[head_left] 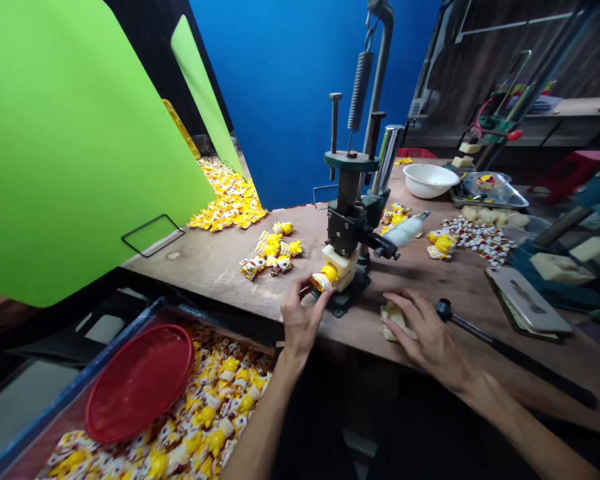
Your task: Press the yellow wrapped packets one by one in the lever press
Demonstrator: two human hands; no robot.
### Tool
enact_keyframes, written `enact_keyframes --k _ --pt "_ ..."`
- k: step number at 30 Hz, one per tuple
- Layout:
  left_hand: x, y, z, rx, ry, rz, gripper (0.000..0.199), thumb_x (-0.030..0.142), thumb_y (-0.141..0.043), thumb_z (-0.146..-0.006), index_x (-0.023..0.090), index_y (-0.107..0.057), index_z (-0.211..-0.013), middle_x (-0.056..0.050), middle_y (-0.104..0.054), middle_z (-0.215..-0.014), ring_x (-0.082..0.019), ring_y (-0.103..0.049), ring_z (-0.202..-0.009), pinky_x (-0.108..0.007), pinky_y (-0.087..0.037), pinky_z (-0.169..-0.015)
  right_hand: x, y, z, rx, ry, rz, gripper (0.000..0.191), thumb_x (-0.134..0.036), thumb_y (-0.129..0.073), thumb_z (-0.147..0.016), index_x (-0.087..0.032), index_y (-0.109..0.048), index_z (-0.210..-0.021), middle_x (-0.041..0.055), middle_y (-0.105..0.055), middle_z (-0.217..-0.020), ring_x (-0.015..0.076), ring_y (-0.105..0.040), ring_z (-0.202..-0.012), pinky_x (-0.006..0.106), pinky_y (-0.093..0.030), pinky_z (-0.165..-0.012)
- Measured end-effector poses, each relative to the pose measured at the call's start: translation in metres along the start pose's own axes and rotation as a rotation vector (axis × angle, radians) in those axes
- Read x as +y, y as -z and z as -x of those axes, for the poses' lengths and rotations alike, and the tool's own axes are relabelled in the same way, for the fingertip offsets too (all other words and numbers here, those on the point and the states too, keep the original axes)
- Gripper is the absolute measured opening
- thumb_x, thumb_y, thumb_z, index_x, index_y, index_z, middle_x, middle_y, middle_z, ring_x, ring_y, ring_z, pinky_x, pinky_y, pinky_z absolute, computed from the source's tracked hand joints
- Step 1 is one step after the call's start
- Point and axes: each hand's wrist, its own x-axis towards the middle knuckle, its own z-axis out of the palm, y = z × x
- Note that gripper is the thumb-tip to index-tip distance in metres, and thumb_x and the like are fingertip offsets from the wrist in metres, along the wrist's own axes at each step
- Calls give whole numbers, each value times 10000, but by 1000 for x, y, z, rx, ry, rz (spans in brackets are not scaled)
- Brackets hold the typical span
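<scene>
The left hand (303, 320) is at the front of the bench, thumb and fingertips gathered in a pinch on a wrapped yellow piece (326, 276), which lies against the base of a cream block (338, 263) under the head of a hand press (347, 213). The press stands upright on the wooden bench (205, 273), centre of the frame, with a coiled spring (360, 90) above it and a steel column (387, 160) beside it. The right hand (425, 330) lies spread and palm down, its fingers (397, 308) on a pale sponge-like pad (394, 321), and does not touch the press. A hammer (515, 357) with a black handle lies just beside the right hand, its head near the thumb side. A loose group of yellow pieces (273, 250) sits left of the press, and a larger heap (227, 197) lies farther back, upper left, beside a green board (80, 147). Lower left, a blue-rimmed bin (75, 380) holds more yellow pieces, partly under a red lid (139, 383). Right of the press are a white bowl (430, 180), a metal tray (490, 190), a strip of red-and-white pieces (475, 240) and a grey slab (527, 300). A blue backdrop (310, 87) fills the upper centre.
</scene>
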Motion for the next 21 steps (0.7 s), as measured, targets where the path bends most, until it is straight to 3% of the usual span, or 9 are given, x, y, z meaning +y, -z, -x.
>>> enact_keyframes --k 3,6,9,11,13,16,18,21 --pt "-3 -18 -6 -22 -130 -119 374 406 -827 -943 237 -699 -1250 -111 -757 -1238 -290 -748 -1160 -477 -603 -1079 14 6 -7 6 -44 -34 398 -345 -615 -1082 -321 -614 -1480 132 -649 -1442 360 -659 -1351 604 -576 -1160" --pt "-4 -24 -10 -76 -172 -170 329 368 -759 -991 244 -671 -1283 -113 -737 -1248 -285 -718 -1201 -462 -585 -1090 36 15 -34 137 -264 -223 383 -485 -723 -1006 -291 -686 -1334 130 -690 -1391 371 -662 -1340 638 -529 -1201" --pt "-7 -26 -13 -82 -180 -146 381 368 -763 -982 241 -632 -1317 -114 -717 -1293 -279 -703 -1245 -446 -564 -1118 59 25 -81 254 -611 -726 461 -656 -715 -949 -263 -697 -1188 132 -750 -1261 345 -726 -1199 596 -602 -1103" --pt "-11 -31 -15 -66 -178 -112 477 375 -804 -945 230 -586 -1344 -126 -701 -1319 -280 -701 -1246 -439 -559 -1112 69 34 -121 204 -724 -1102 568 -770 -582 -971 -233 -694 -1119 148 -762 -1171 329 -732 -1152 551 -641 -1017" --pt "-15 -37 -16 -71 -145 -65 506 380 -818 -928 221 -555 -1331 -121 -710 -1261 -267 -723 -1158 -416 -577 -1046 71 46 -162 179 -703 -1334 655 -827 -462 -991 -216 -688 -1055 140 -748 -1055 306 -728 -1087 500 -659 -930" --pt "-16 -44 -18 -88 -82 22 429 374 -793 -940 225 -548 -1258 -100 -727 -1182 -245 -740 -1065 -385 -587 -976 64 65 -211 335 -646 -1423 551 -756 -473 -1031 -237 -641 -953 49 -636 -829 226 -676 -831 398 -648 -772" --pt "-16 -44 -21 -86 -54 53 429 382 -815 -915 229 -537 -1204 -100 -729 -1178 -248 -742 -1069 -382 -590 -970 57 74 -227 406 -635 -1432 447 -653 -500 -1065 -250 -597 -899 -4 -526 -744 173 -579 -689 328 -610 -682" --pt "-14 -39 -26 -125 -10 76 486 434 -867 -855 235 -517 -1126 -93 -736 -1147 -255 -752 -1053 -380 -604 -945 48 83 -231 387 -634 -1398 397 -579 -513 -1082 -253 -564 -862 -32 -436 -719 145 -486 -628 283 -556 -620"
